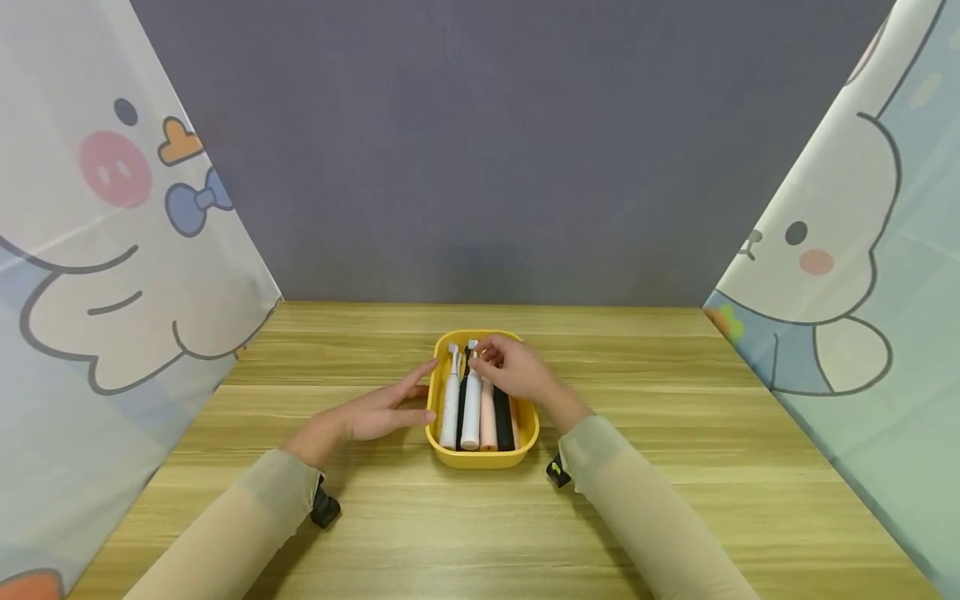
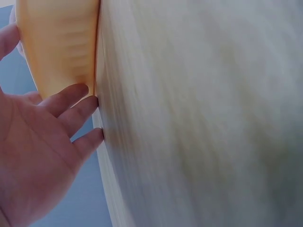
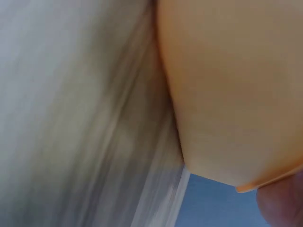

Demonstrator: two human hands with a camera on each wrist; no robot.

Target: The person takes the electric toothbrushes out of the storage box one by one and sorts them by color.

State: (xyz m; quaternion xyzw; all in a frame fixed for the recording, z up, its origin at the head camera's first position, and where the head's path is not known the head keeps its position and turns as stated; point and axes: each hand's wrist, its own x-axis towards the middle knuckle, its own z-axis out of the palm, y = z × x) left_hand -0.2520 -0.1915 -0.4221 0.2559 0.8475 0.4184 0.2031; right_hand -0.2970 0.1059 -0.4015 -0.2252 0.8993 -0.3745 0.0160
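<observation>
A yellow basket [image 1: 483,461] holds several electric toothbrushes lying lengthwise side by side. Among them are a white toothbrush [image 1: 450,408] at the left, a second white toothbrush [image 1: 470,412] near the middle, a pink one [image 1: 488,421] and a black one [image 1: 503,423]. My right hand [image 1: 517,371] reaches over the basket's right side, thumb and fingers pinching the neck of the middle white toothbrush near its head. On the left, my left hand [image 1: 378,412] rests its spread fingers against the basket's outer wall. In the left wrist view, those fingers [image 2: 75,113] touch the wall low down.
The basket stands on a wood-grain table [image 1: 645,367] with a grey panel [image 1: 487,167] behind it. Cartoon-printed sheets [image 1: 112,308] flank the table on both sides. A dark strap device [image 1: 326,507] sits at the left wrist, another [image 1: 558,471] at the right.
</observation>
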